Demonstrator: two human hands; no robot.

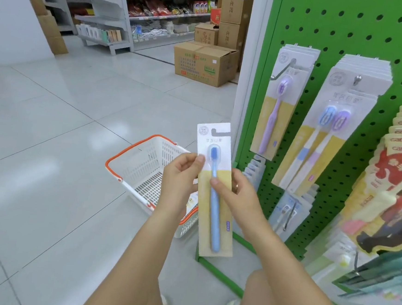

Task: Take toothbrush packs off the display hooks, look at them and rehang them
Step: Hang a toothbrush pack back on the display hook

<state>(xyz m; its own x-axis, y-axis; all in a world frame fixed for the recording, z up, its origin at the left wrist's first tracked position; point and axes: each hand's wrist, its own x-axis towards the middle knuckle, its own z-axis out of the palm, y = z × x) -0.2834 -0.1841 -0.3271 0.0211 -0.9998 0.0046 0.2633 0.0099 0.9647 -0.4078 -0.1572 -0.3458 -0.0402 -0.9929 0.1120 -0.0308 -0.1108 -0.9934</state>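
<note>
I hold a long card pack with one blue toothbrush (215,201) upright in front of me, off the display. My left hand (181,175) pinches its left edge, thumb on the front. My right hand (235,193) grips the right edge, thumb across the brush handle. On the green pegboard (349,27) hangs a stack of purple single-brush packs (280,105) on a metal hook (282,71). To its right, a stack of twin packs (327,128) with a blue and a purple brush hangs on a second hook (357,79).
A white shopping basket with orange handles (143,167) stands on the tiled floor behind my left hand. Other carded goods (399,187) hang at the right and low on the board. Cardboard boxes (204,63) and stocked shelves (167,12) stand farther down the aisle.
</note>
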